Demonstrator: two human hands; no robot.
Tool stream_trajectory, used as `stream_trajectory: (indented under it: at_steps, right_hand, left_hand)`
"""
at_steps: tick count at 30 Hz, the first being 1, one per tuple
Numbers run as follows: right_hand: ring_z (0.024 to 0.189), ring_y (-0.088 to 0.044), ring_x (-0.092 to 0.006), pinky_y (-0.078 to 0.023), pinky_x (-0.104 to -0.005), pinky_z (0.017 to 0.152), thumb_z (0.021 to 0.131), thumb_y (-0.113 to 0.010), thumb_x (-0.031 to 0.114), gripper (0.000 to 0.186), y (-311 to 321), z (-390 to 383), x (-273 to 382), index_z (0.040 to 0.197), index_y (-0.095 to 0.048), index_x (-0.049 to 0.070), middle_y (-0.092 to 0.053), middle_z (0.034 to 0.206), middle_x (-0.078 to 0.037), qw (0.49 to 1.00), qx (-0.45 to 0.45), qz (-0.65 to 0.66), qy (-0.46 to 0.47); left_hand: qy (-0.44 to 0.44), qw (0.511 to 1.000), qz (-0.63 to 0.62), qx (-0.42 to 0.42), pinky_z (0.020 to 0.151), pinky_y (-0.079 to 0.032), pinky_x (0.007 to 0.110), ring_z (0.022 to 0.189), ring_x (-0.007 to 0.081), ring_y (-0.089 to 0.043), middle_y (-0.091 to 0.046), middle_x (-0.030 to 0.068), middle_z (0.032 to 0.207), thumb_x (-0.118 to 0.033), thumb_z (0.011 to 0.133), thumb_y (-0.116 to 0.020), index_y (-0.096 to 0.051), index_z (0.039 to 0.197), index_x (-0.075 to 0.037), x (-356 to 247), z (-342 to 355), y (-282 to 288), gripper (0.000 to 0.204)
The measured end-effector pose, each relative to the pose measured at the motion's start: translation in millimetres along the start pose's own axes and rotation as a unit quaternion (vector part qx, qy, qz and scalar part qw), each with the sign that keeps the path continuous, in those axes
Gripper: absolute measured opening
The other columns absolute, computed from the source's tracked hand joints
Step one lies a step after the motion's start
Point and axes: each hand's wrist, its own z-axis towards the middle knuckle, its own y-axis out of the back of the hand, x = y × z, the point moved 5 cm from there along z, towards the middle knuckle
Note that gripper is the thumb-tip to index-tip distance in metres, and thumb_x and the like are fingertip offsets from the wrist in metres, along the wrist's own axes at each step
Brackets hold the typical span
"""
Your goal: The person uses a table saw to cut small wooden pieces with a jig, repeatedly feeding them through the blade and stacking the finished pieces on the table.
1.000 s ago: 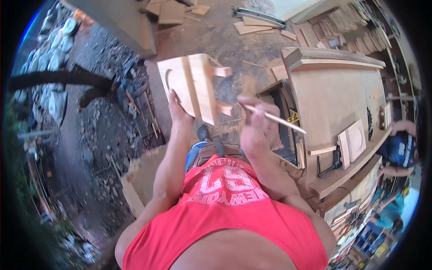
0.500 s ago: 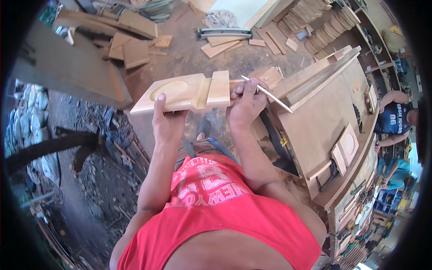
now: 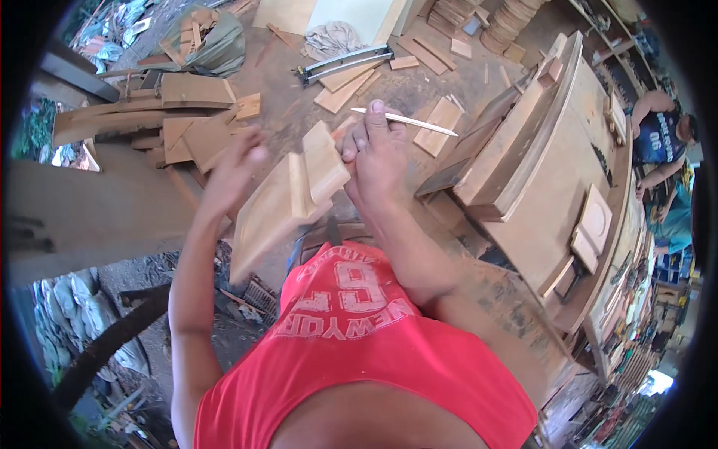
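Note:
My right hand [image 3: 381, 150] is closed on the end of a pale wooden board [image 3: 280, 198] with a cross groove. The board hangs tilted, its far end down to the left. A thin, pointed pale stick [image 3: 422, 125] also sits in that hand, under the thumb, pointing right. Just left of the board, my left hand [image 3: 233, 163] is raised and touches nothing. Its fingers are a little blurred but look loosely apart. The round recess seen earlier on the board's face is hard to make out now.
At right stands a wooden bench [image 3: 527, 202] bearing a similar grooved board [image 3: 592, 228]. Wood offcuts [image 3: 198, 138] are piled at the upper left. A metal bar [image 3: 348, 63] lies on the floor ahead. Another person [image 3: 662, 142] is at the far right.
My left hand has let go of the board and moved up and left. The board has swung down at its left end, held by my right hand alone. The view has shifted too.

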Motion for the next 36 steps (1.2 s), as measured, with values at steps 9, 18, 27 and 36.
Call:
stream_trajectory:
  at_steps: [9, 18, 27, 36]
  right_hand:
    - [0.079, -0.065, -0.0171, -0.055, -0.0327, 0.072, 0.112, -0.061, 0.018, 0.014, 23, -29, -29, 0.109, -0.06, 0.005, -0.067, 0.093, -0.008, 0.994, -0.081, -0.073, 0.025]
    - [0.104, -0.073, -0.0217, -0.059, -0.037, 0.094, 0.101, -0.073, 0.003, 0.017, -3, -97, 12, 0.115, -0.063, 0.002, -0.077, 0.11, -0.02, 0.953, 0.01, -0.248, 0.172]
    - [0.121, -0.068, -0.0259, -0.054, -0.0453, 0.105, 0.093, -0.077, -0.008, 0.017, -6, -118, 9, 0.106, -0.069, 0.001, -0.079, 0.105, -0.015, 0.949, 0.019, -0.26, 0.179]
    - [0.115, -0.069, -0.0314, -0.056, -0.0485, 0.1, 0.099, -0.074, 0.001, 0.015, -8, -131, 5, 0.106, -0.06, 0.003, -0.078, 0.097, -0.019, 0.94, 0.005, -0.248, 0.235]
  left_hand:
    - [0.213, 0.865, -0.249, 0.38, 0.101, -0.056, 0.035, 0.115, 0.0179, -0.069, -0.073, 0.0124, 0.13, -0.045, 0.112, -0.055, -0.062, 0.146, 0.001, 133, 21, -110, 0.057]
    - [0.237, 0.798, -0.198, 0.517, 0.085, -0.059, 0.035, 0.102, 0.0164, -0.071, -0.076, 0.0101, 0.118, -0.053, 0.11, -0.057, -0.071, 0.134, -0.002, 106, 30, -83, 0.058]
    - [0.342, 0.741, -0.256, 0.518, 0.079, -0.059, 0.032, 0.094, 0.016, -0.072, -0.076, 0.008, 0.113, -0.046, 0.111, -0.059, -0.073, 0.129, -0.002, 117, 26, -97, 0.05]
    - [0.354, 0.721, -0.254, 0.538, 0.093, -0.059, 0.03, 0.11, 0.0169, -0.068, -0.072, 0.009, 0.123, -0.039, 0.114, -0.054, -0.071, 0.131, -0.001, 110, 20, -114, 0.045]
